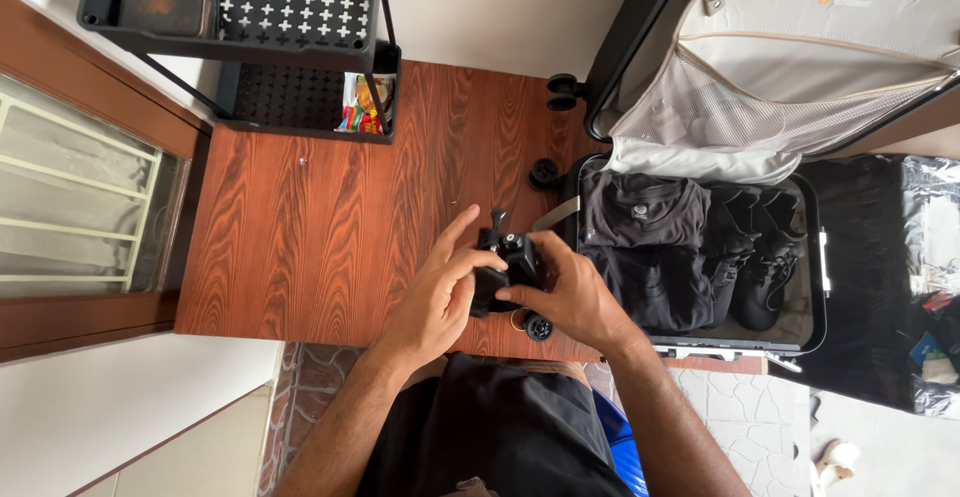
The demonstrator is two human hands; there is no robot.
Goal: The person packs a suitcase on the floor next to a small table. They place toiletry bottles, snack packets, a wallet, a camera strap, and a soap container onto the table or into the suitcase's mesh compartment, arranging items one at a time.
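A small black device (508,262), boxy with a short lever or clip sticking up from it, is held between both hands above the near edge of a reddish wood-grain table (320,237); what kind of device it is cannot be told; the left hand (437,292) closes round its left side with the thumb raised and the fingers wrapped over it; the right hand (575,292) grips its right side, fingertips pressed to the body of the device; both hands are clamped on it, close together.

Just below the hands a small black wheel (539,329) of an open suitcase (815,287) shows at the table's edge; the suitcase lies on the table just right of the hands; its lower half holds folded black clothes (645,212) and a pair of black shoes (765,257); its raised lid has a pale mesh lining (760,107).

At the far side of the table stands a black rack (300,47) with perforated shelves; a small colourful packet (365,104) rests on its lower shelf; the upper shelf carries a dark rusty block (165,2).
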